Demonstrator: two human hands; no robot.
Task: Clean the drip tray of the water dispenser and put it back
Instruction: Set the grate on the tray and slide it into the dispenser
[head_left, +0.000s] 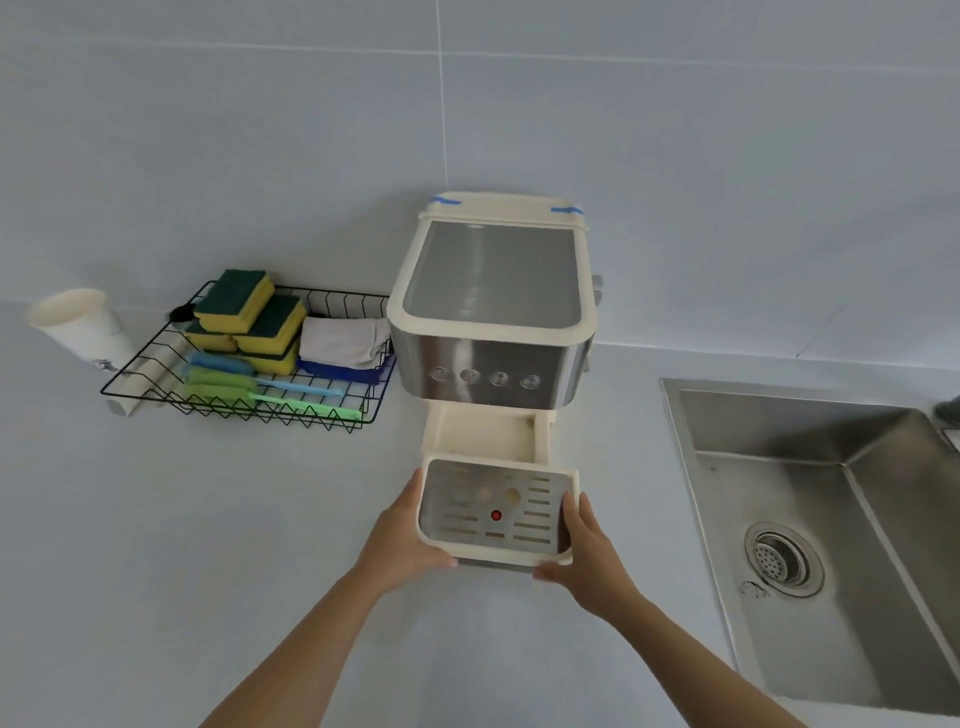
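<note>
Two bare forearms are seen; no sleeves, rings or watches are worn on the left hand (400, 540) or right hand (592, 561).

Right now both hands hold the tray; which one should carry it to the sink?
Probably the right hand: it grips the drip tray on the side nearer the sink. That frees the left hand, nearer the wire basket of sponges.
</note>
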